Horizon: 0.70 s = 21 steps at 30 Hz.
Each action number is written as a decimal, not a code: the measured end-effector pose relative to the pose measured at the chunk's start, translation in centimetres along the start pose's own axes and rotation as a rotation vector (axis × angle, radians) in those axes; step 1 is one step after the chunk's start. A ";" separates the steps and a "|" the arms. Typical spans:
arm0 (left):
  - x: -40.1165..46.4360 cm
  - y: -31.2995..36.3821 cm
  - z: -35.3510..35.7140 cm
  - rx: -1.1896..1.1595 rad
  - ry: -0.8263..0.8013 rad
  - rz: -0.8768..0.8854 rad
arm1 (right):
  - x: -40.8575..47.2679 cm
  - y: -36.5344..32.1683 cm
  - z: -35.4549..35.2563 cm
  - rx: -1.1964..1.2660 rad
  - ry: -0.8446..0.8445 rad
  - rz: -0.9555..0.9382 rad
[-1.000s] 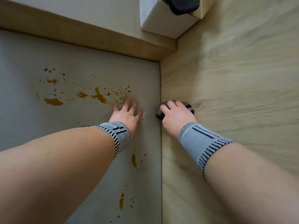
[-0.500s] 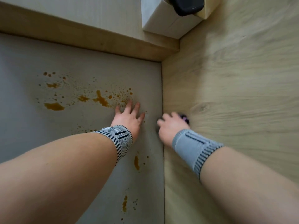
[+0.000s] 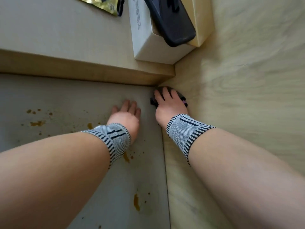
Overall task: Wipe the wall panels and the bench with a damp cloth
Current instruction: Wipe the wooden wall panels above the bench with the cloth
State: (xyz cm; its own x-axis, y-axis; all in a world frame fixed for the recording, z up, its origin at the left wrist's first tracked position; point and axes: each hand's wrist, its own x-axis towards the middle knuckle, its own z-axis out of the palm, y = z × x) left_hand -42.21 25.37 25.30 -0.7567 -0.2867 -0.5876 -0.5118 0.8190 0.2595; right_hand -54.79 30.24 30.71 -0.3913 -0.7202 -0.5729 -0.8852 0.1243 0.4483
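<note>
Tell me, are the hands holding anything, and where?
The right hand presses a dark cloth from on top against the wood wall panel. The left hand holds nothing, resting on the grey surface.

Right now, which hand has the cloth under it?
The right hand, pressing the dark cloth against the wooden wall panel in the corner. The left hand rests bare on the stained grey surface.

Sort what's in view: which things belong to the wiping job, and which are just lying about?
Part of the job:
- dark cloth under the right hand
- wood wall panel
- stained grey bench, left hand resting on it

Lying about:
- white box
- black phone-like item
- gold packet
</note>
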 end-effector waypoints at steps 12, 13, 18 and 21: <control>-0.1 0.3 -0.8 -0.090 -0.060 -0.007 | -2.9 2.8 -3.8 0.125 0.060 0.111; -0.6 0.5 -1.2 -0.138 -0.047 -0.016 | -3.5 3.3 -4.4 0.092 0.087 0.085; -4.8 5.3 -7.6 -0.382 0.258 0.084 | -9.5 6.7 -10.1 -0.128 0.074 0.107; -7.3 8.0 -12.6 -0.422 0.416 0.150 | -13.9 8.5 -13.5 -0.200 0.096 0.155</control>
State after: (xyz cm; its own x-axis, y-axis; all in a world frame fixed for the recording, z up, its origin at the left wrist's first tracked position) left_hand -45.87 27.72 41.31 -0.8850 -0.4229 -0.1949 -0.4401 0.6225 0.6472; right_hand -53.48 32.11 51.70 -0.4840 -0.7656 -0.4237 -0.7457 0.1076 0.6575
